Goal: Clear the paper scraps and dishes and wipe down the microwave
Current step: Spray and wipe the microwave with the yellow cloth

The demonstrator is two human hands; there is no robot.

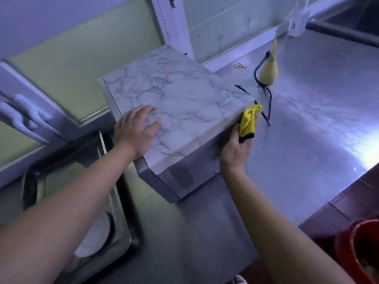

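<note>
Red bucket [361, 253]: a round red plastic bucket at the lower right corner, below the edge of the surface; its contents are too blurred to tell.
Sink [134, 228]: a steel basin set into the surface at the lower left, partly covered by the left forearm.
Plate [96, 236]: a round white plate lying in the sink, near its right wall.
Surface [307, 150]: a brushed steel counter with a bright glare at its right edge.
Microwave [180, 103]: a box-shaped microwave with a white marble-patterned top and grey sides, standing on the surface just right of the sink, turned at an angle.
Left hand [137, 130]: palm down on the microwave's top near the left corner, fingers straight and slightly spread.
Right hand [235, 148]: fingers curled round the cloth, pressing it to the microwave's right side, just under the top edge.
Cloth [249, 124]: a bunched yellow cloth with a black hem.
Cord [266, 95]: a black power cord lying on the surface behind the microwave.
Yellow object [269, 68]: a pale yellow pear-shaped thing with a tapering tip, upright beside the cord.
Rubber band [239, 66]: a tan loop lying near the wall.
</note>
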